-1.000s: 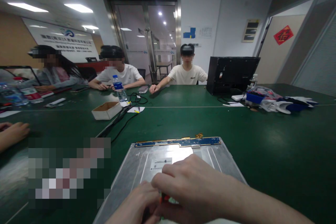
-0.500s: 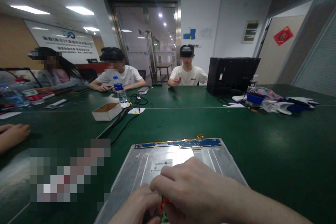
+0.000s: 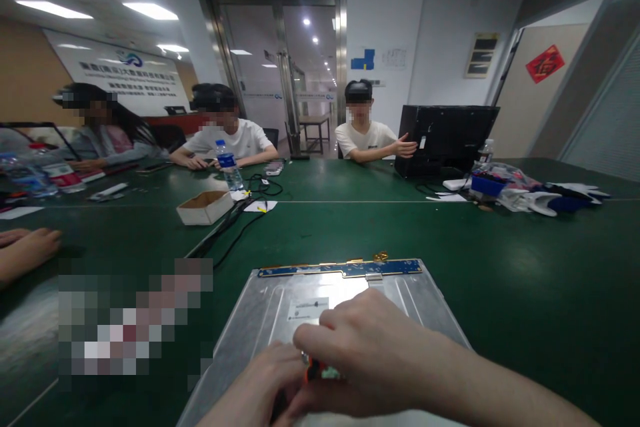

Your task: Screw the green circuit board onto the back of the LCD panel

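Note:
A flat metal-backed panel [image 3: 240,327], like the rear of a display screen, lies on the table in front of me. Along its far edge runs a narrow blue circuit board [image 3: 300,271], and a white label sticker [image 3: 300,310] is on the metal. Over the panel's near part, my right hand [image 3: 365,347] is closed, back of the hand up, around a small green and orange-red part [image 3: 327,372] mostly hidden by the fingers. My left hand [image 3: 263,377] presses against it from the left, fingers curled at the same part; their tips are hidden.
Beyond the panel stand an open cardboard box [image 3: 204,208], a water bottle [image 3: 230,170] and black cables [image 3: 227,223]. A black monitor [image 3: 445,137] and a blue bin with bags [image 3: 487,187] are at right. Several people sit around the green table; another person's hand [image 3: 37,247] rests at left.
My hands have shifted slightly up and right over the panel, still together. The person opposite has moved a hand across to the black monitor's edge.

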`<state>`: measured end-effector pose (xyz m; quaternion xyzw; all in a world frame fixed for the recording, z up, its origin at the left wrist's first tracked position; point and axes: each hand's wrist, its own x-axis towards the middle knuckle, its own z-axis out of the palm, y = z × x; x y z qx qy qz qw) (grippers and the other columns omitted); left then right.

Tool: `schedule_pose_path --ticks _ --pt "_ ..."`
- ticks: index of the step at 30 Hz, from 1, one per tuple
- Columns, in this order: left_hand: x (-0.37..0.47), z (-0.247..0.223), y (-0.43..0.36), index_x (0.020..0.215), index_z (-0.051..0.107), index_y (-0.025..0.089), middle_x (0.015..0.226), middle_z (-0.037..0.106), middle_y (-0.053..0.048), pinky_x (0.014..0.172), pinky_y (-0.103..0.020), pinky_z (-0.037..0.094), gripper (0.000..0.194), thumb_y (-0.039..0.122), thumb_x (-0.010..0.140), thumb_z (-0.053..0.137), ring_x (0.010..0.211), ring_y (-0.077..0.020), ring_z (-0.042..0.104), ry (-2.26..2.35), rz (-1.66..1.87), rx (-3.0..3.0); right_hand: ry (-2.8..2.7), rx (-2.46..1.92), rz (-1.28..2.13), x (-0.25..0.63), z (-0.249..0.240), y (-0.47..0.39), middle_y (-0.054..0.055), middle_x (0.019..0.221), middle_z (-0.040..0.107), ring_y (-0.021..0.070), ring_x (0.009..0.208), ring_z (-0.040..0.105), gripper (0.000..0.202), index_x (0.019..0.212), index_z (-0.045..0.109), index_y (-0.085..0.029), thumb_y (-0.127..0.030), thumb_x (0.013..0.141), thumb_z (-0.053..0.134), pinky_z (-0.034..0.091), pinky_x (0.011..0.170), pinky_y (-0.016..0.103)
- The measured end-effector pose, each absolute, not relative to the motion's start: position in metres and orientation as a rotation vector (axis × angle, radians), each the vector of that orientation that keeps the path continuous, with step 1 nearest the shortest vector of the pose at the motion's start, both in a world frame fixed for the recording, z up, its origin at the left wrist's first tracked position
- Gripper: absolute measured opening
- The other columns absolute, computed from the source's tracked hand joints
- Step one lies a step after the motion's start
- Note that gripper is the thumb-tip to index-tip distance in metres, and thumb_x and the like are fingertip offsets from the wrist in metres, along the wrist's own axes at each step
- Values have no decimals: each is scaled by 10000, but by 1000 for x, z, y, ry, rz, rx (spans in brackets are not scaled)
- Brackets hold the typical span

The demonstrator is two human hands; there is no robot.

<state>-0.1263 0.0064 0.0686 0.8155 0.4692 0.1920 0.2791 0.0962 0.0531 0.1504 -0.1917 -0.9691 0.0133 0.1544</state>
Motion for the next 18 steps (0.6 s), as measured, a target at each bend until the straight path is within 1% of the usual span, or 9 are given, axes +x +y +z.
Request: schedule_pose_path --ticks 1,4,7,9,11,13,16,18 --pt "-126 69 6 858 677 228 1002 719 -35 888 -345 520 116 163 798 603 971 -261 664 1267 527 2197 -2777 -565 37 96 151 53 12 710 690 137 556 581 371 911 558 -210 -565 985 481 156 473 300" --pt "-127 66 5 865 680 228 1001 712 -37 866 -339 524 138 153 785 596 946 -257 659 1300 550 2214 -2763 -591 63 95 153 52 10 711 690 134 557 571 249 889 556 -207 -427 989 496 159 475 302" --pt "-129 62 5 956 697 231 1030 702 -45 904 -354 516 186 176 812 593 937 -251 645 1300 541 2230 -2743 -569 171 96 156 51 9 789 693 139 586 572 153 965 536 -202 -350 935 515 204 466 292" --pt "-130 61 5 940 686 219 1003 697 -51 884 -342 522 161 179 828 577 912 -243 639 1289 534 2238 -2738 -549 235 97 159 51 15 836 687 138 594 558 177 1006 519 -197 -323 882 527 240 463 279" --pt "-129 63 5 889 664 208 951 692 -52 839 -317 530 135 163 835 549 873 -230 640 1276 544 2243 -2737 -535 266 98 160 50 20 844 677 136 589 532 208 1004 512 -195 -314 836 543 259 463 271" --pt "-128 66 5 889 661 212 933 695 -47 824 -305 529 155 146 829 534 860 -223 645 1257 576 2250 -2724 -530 266 99 159 50 15 810 665 131 570 501 196 958 514 -201 -336 824 562 252 464 270" --pt "-127 69 5 947 677 236 994 712 -37 869 -320 524 206 147 808 553 911 -234 653 1233 598 2258 -2727 -559 221 97 159 51 -8 738 654 127 555 490 212 906 525 -212 -420 896 566 210 469 283" --pt "-127 68 6 946 680 243 1030 715 -35 892 -330 521 209 149 801 563 937 -243 651 1241 591 2257 -2737 -587 166 96 159 50 -15 727 658 128 563 504 234 912 535 -213 -444 947 540 186 471 296"
